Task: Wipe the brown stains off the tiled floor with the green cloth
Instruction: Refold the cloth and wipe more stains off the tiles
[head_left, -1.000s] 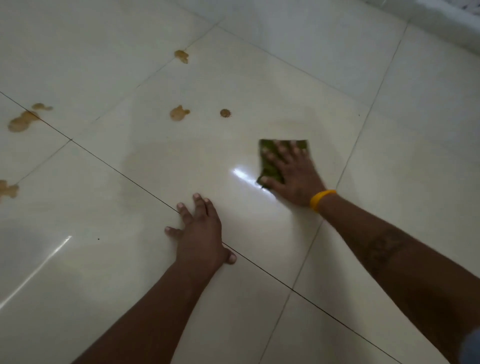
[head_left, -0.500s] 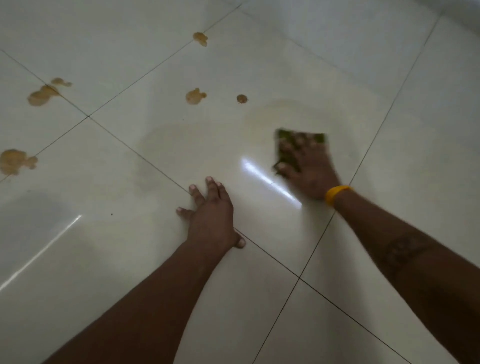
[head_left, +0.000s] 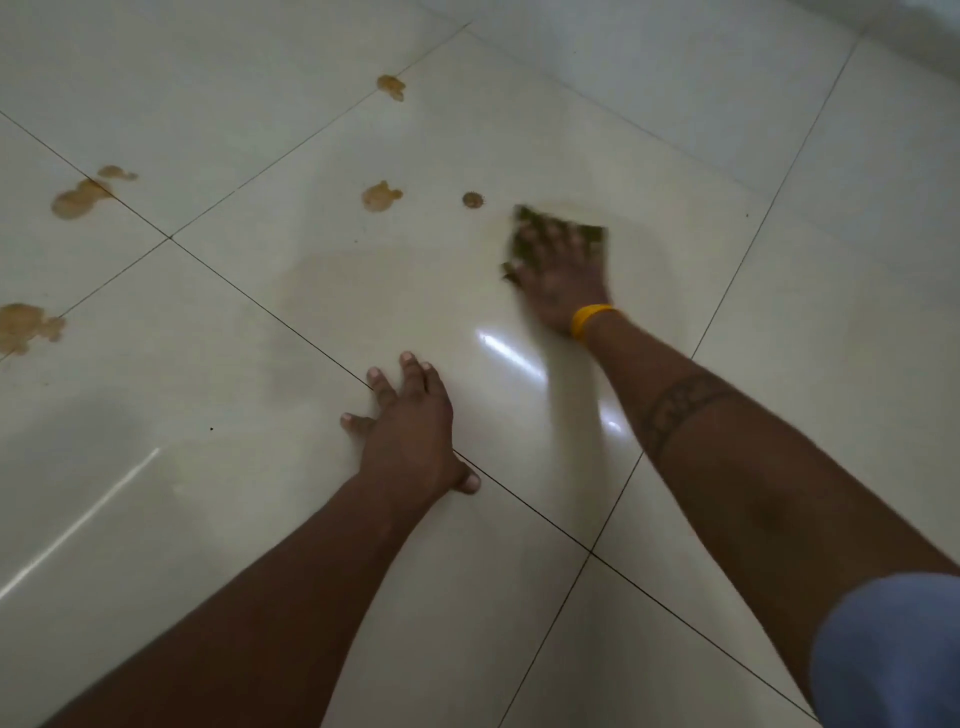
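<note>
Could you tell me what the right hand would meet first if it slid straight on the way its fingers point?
Probably nothing: past the right hand and green cloth, only bare tiled floor shows.

We see two bare forearms, no sleeves below the elbow on either side, w/ short pale nails on the left hand (head_left: 410, 431). The right hand (head_left: 563, 283) is motion-blurred; at its wrist sits a yellow wristband (head_left: 589, 318), smooth & plain, approx. like silicone, no text legible. Further up the right forearm there's a dark band tattoo (head_left: 675, 410) wrapping round w/ a patterned fill, and a blue-grey short sleeve (head_left: 888, 654) shows at the bottom right corner.
</note>
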